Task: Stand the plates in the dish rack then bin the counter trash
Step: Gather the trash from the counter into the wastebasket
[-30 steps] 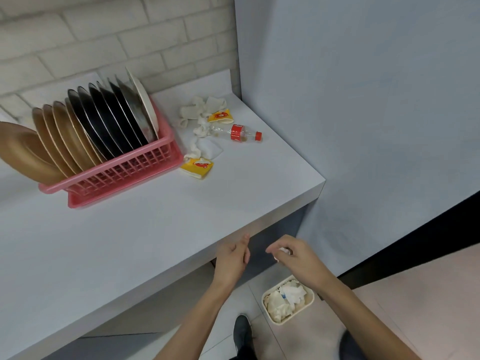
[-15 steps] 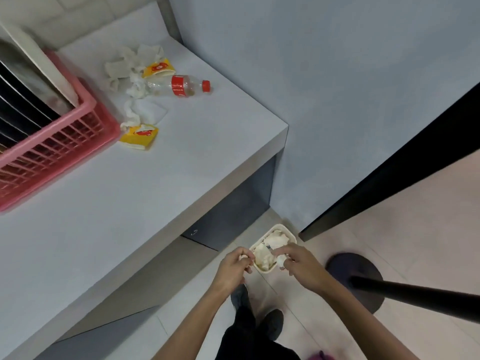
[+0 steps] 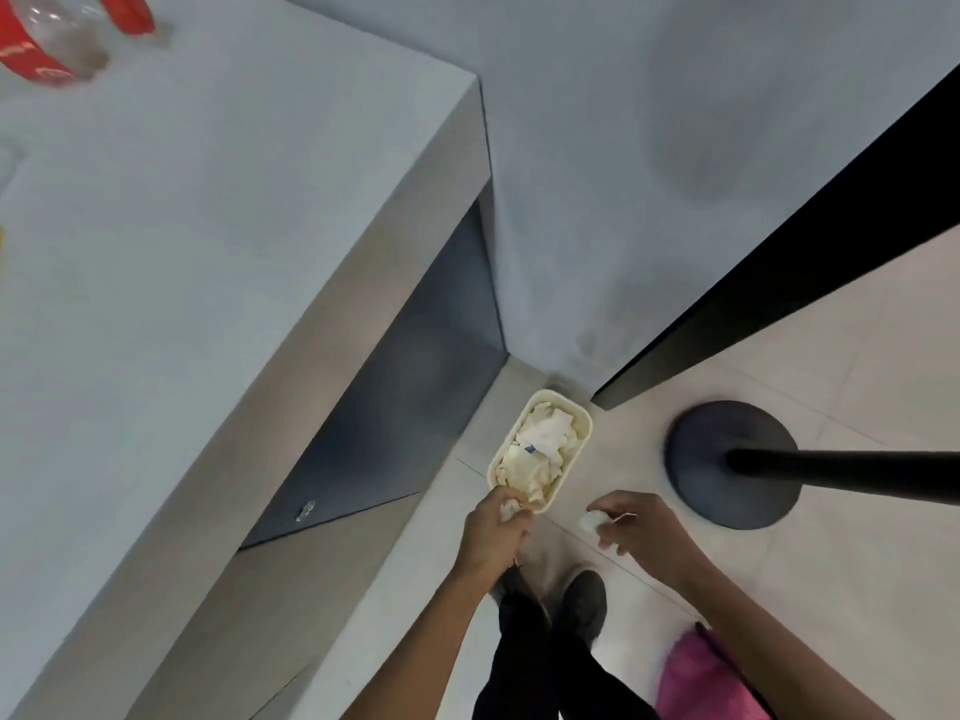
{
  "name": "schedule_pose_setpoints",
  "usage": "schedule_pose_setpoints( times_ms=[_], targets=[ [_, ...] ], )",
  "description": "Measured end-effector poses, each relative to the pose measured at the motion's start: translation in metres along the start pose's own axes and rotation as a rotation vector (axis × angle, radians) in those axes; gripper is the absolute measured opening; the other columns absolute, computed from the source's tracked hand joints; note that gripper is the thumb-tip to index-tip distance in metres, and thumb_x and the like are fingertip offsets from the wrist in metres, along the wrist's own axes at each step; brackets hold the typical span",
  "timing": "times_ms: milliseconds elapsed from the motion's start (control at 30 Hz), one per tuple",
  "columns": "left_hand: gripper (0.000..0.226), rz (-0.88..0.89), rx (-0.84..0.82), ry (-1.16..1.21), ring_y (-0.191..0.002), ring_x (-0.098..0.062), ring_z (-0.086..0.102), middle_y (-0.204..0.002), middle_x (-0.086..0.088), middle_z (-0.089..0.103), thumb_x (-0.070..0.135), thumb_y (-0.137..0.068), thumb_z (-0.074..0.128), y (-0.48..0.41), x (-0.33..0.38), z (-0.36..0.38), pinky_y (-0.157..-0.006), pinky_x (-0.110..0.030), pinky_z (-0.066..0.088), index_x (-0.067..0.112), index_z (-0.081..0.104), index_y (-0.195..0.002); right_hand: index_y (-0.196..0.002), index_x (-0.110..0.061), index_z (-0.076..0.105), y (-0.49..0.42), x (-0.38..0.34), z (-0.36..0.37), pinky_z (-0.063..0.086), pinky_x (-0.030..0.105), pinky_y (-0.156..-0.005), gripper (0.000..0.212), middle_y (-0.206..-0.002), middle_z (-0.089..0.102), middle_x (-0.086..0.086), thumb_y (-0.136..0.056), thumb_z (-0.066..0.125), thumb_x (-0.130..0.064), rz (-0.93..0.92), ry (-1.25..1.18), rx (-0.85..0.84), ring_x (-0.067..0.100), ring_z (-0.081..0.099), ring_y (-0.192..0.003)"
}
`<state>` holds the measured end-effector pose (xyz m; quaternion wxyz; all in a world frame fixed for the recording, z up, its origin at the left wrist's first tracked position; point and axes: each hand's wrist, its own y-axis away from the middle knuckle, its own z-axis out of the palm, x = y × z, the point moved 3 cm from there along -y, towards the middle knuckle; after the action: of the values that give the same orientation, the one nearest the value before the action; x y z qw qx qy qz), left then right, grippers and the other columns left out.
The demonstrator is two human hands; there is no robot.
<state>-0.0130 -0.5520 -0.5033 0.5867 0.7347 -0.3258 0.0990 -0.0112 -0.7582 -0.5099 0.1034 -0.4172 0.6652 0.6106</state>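
– Two bits of rubbish, one to each hand, am I reading that right?

– Yes. The left hand (image 3: 493, 535) is curled round a small white scrap (image 3: 509, 508) and sits at the near rim of the bin (image 3: 551, 392). The right hand (image 3: 644, 530) pinches a white wad (image 3: 591, 521) at its fingertips, just beside the bin and not yet above it.

– Where does the bin stand?

– On the floor (image 3: 857, 356), at the foot of the wall, just off the end edge of the bench (image 3: 208, 252). It is already heaped with crumpled paper.

– So which step is this?

– The binning, I judge. No rack or plates are in view, so I cannot vouch for that half.

– And next?

– Loosen the left fingers so the scrap drops in. Then carry the right hand across over the opening and let go. The opening is narrow and the heap is high, so a low, centred release seems wise, or the paper may roll off onto the floor.

– Then finished?

– Not by my reckoning. A clear bottle (image 3: 57, 44) with a red label, blurred and probably plastic, lies on the bench well back from its front edge. It calls for a reach back up.
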Motion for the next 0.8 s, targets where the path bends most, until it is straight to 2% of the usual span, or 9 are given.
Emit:
schedule_pose_setpoints(
  times_ms=[133, 200, 333, 367, 433, 500, 600, 667, 800],
  targets=[
    [0.014, 0.016, -0.001, -0.117, -0.094, -0.023, 0.061, -0.104, -0.002, 0.062, 0.015, -0.091, 0.058, -0.083, -0.037, 0.023, -0.074, -0.030, 0.055, 0.018, 0.064, -0.102, -0.078, -0.018, 0.074, -0.048, 0.057, 0.018, 0.048, 0.026, -0.060, 0.014, -0.069, 0.071, 0.002, -0.076, 0.070, -0.004, 0.094, -0.028, 0.029, 0.018, 0.067, -0.066],
    [0.015, 0.012, 0.000, -0.133, -0.101, -0.026, 0.059, -0.110, -0.004, 0.060, 0.013, -0.091, 0.058, -0.120, -0.057, 0.035, -0.085, -0.037, 0.055, 0.014, 0.064, -0.105, -0.079, -0.015, 0.074, -0.065, 0.089, 0.026, 0.045, 0.023, -0.054, 0.010, -0.067, 0.070, 0.005, -0.077, 0.070, -0.005, 0.133, -0.030, 0.016, 0.017, 0.066, -0.061],
    [0.025, 0.048, -0.051, -0.315, -0.118, -0.028, 0.053, -0.131, -0.012, 0.056, 0.011, -0.094, 0.057, -0.177, -0.096, 0.057, -0.087, -0.023, 0.039, 0.010, 0.059, -0.119, -0.079, -0.013, 0.070, -0.078, 0.148, 0.033, 0.043, 0.021, -0.048, 0.012, -0.071, 0.069, 0.007, -0.078, 0.070, -0.001, 0.239, 0.031, -0.030, 0.015, 0.068, -0.056],
    [0.027, 0.043, -0.063, -0.341, -0.119, -0.029, 0.052, -0.132, -0.013, 0.054, 0.011, -0.094, 0.056, -0.190, -0.104, 0.062, -0.089, -0.024, 0.040, 0.010, 0.057, -0.121, -0.078, -0.014, 0.069, -0.081, 0.161, 0.033, 0.043, 0.022, -0.048, 0.014, -0.072, 0.070, 0.008, -0.079, 0.070, 0.000, 0.265, 0.040, -0.039, 0.014, 0.067, -0.054],
    [0.028, 0.011, -0.055, -0.330, -0.117, -0.032, 0.053, -0.134, -0.014, 0.052, 0.010, -0.093, 0.055, -0.215, -0.120, 0.069, -0.097, -0.038, 0.049, 0.012, 0.057, -0.121, -0.079, -0.014, 0.069, -0.088, 0.183, 0.031, 0.044, 0.024, -0.048, 0.014, -0.075, 0.071, 0.008, -0.080, 0.069, 0.000, 0.306, 0.069, -0.052, 0.013, 0.068, -0.054],
    [0.029, 0.002, -0.028, -0.286, -0.116, -0.032, 0.054, -0.135, -0.013, 0.052, 0.011, -0.093, 0.055, -0.233, -0.128, 0.075, -0.094, -0.049, 0.053, 0.013, 0.057, -0.121, -0.081, -0.013, 0.070, -0.096, 0.197, 0.031, 0.044, 0.024, -0.048, 0.012, -0.079, 0.072, 0.009, -0.080, 0.068, -0.001, 0.321, 0.090, -0.050, 0.013, 0.069, -0.055],
    [0.032, 0.039, 0.001, -0.252, -0.120, -0.030, 0.052, -0.139, -0.012, 0.049, 0.013, -0.096, 0.056, -0.255, -0.126, 0.086, -0.102, -0.040, 0.048, 0.012, 0.053, -0.128, -0.081, -0.012, 0.071, -0.115, 0.209, 0.030, 0.043, 0.021, -0.046, 0.011, -0.078, 0.071, 0.012, -0.081, 0.068, -0.001, 0.315, 0.090, -0.034, 0.011, 0.067, -0.054],
    [0.045, 0.065, 0.001, -0.268, -0.129, -0.028, 0.046, -0.144, -0.012, 0.043, 0.019, -0.097, 0.058, -0.265, -0.125, 0.090, -0.106, -0.033, 0.040, 0.013, 0.045, -0.139, -0.082, -0.010, 0.071, -0.128, 0.210, 0.033, 0.043, 0.021, -0.046, 0.010, -0.078, 0.071, 0.013, -0.081, 0.068, 0.000, 0.306, 0.089, -0.041, 0.012, 0.067, -0.055],
    [0.063, 0.086, 0.004, -0.436, -0.135, -0.027, 0.037, -0.152, -0.004, 0.029, 0.028, -0.094, 0.058, -0.276, -0.133, 0.088, -0.107, -0.043, 0.040, 0.022, 0.030, -0.150, -0.086, -0.009, 0.071, -0.154, 0.206, 0.041, 0.042, 0.023, -0.048, 0.004, -0.077, 0.072, 0.008, -0.082, 0.071, -0.007, 0.287, 0.075, -0.066, 0.013, 0.068, -0.056]
  ],
)
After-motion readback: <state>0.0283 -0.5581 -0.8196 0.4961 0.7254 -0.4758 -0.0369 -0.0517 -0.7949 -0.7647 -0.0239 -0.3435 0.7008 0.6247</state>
